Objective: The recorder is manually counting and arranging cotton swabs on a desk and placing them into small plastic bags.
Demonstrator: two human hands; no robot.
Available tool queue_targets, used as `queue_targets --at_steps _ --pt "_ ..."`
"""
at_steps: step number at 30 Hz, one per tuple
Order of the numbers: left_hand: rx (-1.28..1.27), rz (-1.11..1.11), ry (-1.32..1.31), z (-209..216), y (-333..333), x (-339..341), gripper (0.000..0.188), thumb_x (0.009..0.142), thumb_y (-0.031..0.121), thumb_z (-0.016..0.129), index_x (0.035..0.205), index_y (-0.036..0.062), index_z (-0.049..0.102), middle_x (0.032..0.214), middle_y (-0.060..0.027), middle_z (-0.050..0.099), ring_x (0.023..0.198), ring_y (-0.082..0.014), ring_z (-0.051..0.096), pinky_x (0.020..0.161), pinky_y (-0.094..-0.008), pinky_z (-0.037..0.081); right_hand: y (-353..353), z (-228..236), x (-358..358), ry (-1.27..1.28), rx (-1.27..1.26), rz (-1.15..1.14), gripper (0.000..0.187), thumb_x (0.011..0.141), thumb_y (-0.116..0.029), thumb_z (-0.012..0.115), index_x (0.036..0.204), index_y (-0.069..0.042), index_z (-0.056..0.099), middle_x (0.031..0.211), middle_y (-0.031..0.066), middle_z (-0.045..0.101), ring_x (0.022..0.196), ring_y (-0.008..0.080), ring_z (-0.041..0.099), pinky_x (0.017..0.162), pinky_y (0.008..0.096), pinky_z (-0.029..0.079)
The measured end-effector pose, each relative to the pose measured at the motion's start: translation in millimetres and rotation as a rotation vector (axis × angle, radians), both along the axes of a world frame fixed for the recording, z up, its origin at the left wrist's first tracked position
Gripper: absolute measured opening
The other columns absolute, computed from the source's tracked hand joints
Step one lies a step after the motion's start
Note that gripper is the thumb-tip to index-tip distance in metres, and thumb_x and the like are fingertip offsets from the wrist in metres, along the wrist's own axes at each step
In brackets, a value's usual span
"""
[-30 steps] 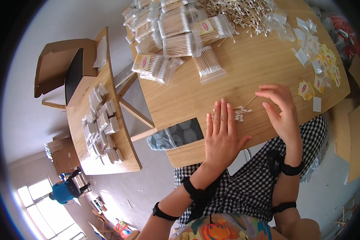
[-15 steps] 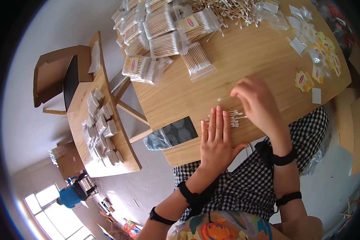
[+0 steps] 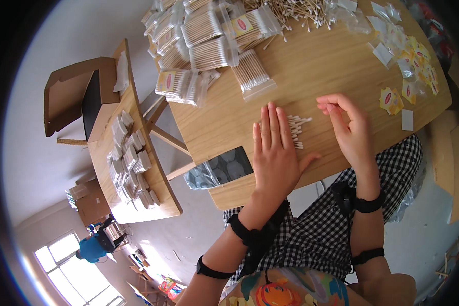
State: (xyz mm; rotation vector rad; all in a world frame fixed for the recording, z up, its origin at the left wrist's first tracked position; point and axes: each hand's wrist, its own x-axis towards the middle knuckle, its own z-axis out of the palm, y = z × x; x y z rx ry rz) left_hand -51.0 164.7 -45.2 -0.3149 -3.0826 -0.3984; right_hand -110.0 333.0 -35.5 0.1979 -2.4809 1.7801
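On the near part of the wooden table (image 3: 311,71), there's a small bunch of cotton swabs (image 3: 297,131) tucked partly under the left hand (image 3: 275,163); that hand lies flat, fingers side by side and thumb stuck out, so it's the main thing blocking the view. The right hand (image 3: 349,130) hovers just to the right, apart from the left one, fingers bent with thumb and index close together; can't tell if anything's pinched there.

Around them it's pretty crowded: a big pile of bagged swabs (image 3: 204,38) fills the far left, with one clear pack (image 3: 252,74) lying between it and the hands; a heap of loose swabs (image 3: 296,13) sits at the far edge; yellow cards (image 3: 421,61) are scattered on the right, plus a white card (image 3: 407,120) nearer the edge; off left, a second table (image 3: 160,186) carries more small packs (image 3: 130,158) and an open cardboard box (image 3: 104,84).

As for direction, the bunch's sticks run roughly left to right, crosswise to the left fingers; white heads poke out toward the right hand, slightly fanned, one reaching farther right.
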Motion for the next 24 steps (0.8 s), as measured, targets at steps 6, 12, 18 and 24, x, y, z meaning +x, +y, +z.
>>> queue_targets --at_steps 6,12,18,24 --pt "-0.058 0.025 0.022 -5.6 5.7 2.5 0.117 0.083 0.073 0.057 0.152 -0.0162 0.023 0.162 -0.0328 0.022 0.152 -0.0445 0.021 0.121 -0.0569 0.021 -9.7 -9.9 3.5 0.026 -0.01 0.011 0.011 0.1 -0.002 0.057 0.106 0.001 0.066 0.096 0.0134 0.072 0.09 0.0239 0.073 0.079 0.033 0.055" --pt "-0.047 -0.02 -0.056 0.3 4.0 32.9 0.119 0.082 0.074 0.057 0.153 -0.0149 0.024 0.161 -0.034 0.021 0.153 -0.0447 0.02 0.122 -0.0573 0.019 -8.5 -10.7 2.7 0.088 -0.004 0.045 0.01 0.095 -0.001 0.061 0.104 0.0 0.065 0.096 0.0124 0.071 0.089 0.0245 0.071 0.079 0.0341 0.055" --pt "0.002 0.007 -0.03 -1.3 5.0 33.0 0.117 0.083 0.072 0.059 0.153 -0.0149 0.024 0.161 -0.0342 0.022 0.152 -0.0452 0.02 0.122 -0.0569 0.019 3.0 -2.2 7.9 0.035 0.148 0.288 0.012 0.085 0.004 0.065 0.096 -0.001 0.062 0.088 0.0119 0.066 0.081 0.028 0.065 0.073 0.0371 0.052" --pt "0.069 0.013 0.009 -10.7 1.2 34.7 0.115 0.086 0.07 0.059 0.153 -0.015 0.022 0.161 -0.0346 0.021 0.152 -0.0457 0.021 0.122 -0.0564 0.018 -17.2 -0.5 9.8 0.192 0.317 0.247 0.012 0.083 0.004 0.065 0.087 -0.004 0.057 0.082 0.0108 0.061 0.077 0.0317 0.06 0.068 0.0429 0.048"
